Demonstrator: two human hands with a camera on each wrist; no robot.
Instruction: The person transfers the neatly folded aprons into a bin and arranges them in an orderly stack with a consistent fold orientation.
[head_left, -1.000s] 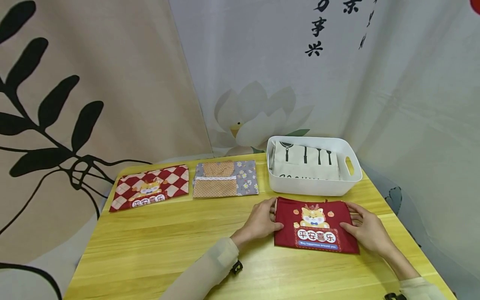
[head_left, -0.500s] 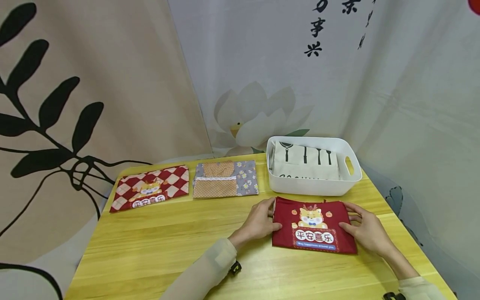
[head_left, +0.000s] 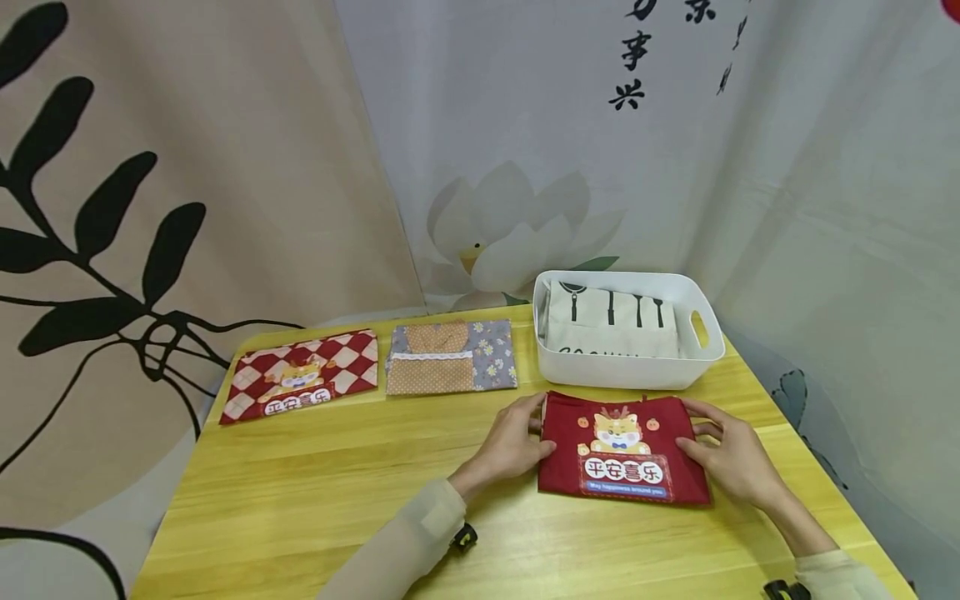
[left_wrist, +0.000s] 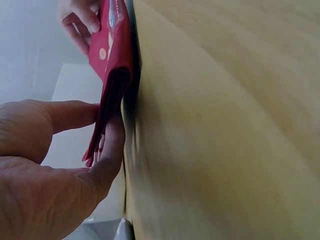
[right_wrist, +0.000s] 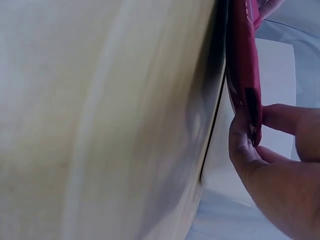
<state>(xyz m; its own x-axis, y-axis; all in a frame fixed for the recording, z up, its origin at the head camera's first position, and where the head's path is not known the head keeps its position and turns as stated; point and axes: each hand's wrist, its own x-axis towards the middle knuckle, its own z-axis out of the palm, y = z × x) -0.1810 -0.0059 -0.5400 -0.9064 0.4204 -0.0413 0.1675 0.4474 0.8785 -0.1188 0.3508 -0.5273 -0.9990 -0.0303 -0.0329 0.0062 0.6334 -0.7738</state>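
A folded red cloth (head_left: 562, 467) lies flat over the table, printed with a cartoon animal and white characters. My left hand (head_left: 512, 442) pinches its left edge, the thumb on top and the fingers underneath. At the opposite edge, my right hand (head_left: 738, 458) grips it the same way. In the left wrist view the folded layers of the red cloth (left_wrist: 114, 70) show edge-on between thumb and fingers, close over the wood. The right wrist view has the cloth (right_wrist: 244, 55) pinched near its end, with the table surface beside it.
Behind the red cloth stands a white basket (head_left: 615, 375) holding a folded cream cloth (head_left: 611, 325) with dark utensil prints. Farther left lie a grey floral cloth (head_left: 493, 354) with a tan dotted part and a red-and-white checked cloth (head_left: 352, 358). The wooden table (head_left: 337, 492) meets curtains behind.
Both hands have shifted the red cloth slightly to the left, keeping their hold on its two edges. The basket and the other cloths stay where they were.
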